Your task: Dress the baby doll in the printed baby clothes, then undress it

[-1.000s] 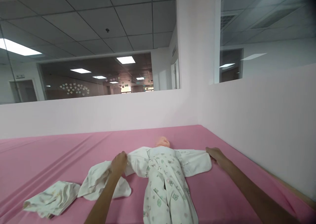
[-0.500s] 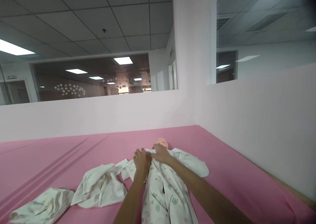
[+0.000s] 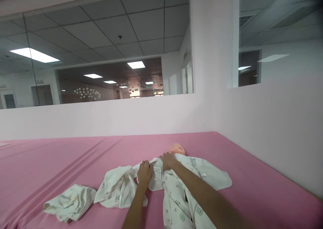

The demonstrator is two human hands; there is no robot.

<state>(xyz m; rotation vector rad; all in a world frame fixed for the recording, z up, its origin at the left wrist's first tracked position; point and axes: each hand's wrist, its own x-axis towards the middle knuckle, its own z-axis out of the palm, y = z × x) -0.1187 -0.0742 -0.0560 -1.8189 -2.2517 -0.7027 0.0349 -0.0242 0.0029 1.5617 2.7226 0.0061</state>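
Observation:
A doll [image 3: 178, 149] lies on its back, only its head showing above a white baby garment with small printed figures [image 3: 176, 197]. My right hand [image 3: 168, 161] is closed on the garment's collar, just beside the doll's head; its fingertips are partly hidden. To the left, my left hand [image 3: 145, 172] has its fingers curled over white sleeve cloth [image 3: 157, 178] spread out from the doll's side. A plain white garment [image 3: 117, 188] lies crumpled under and beside my left forearm. The doll's arms and body are covered.
Farther left sits a folded white cloth with yellowish prints [image 3: 72, 202]. Everything lies on a pink sheet [image 3: 63, 158] with creases. White walls [image 3: 151, 116] with glass windows [image 3: 108, 37] border the back and right sides.
My left hand has moved left from the collar down along the sleeve. My right hand remains near the doll's neck. The view has turned slightly left, so things appear farther right.

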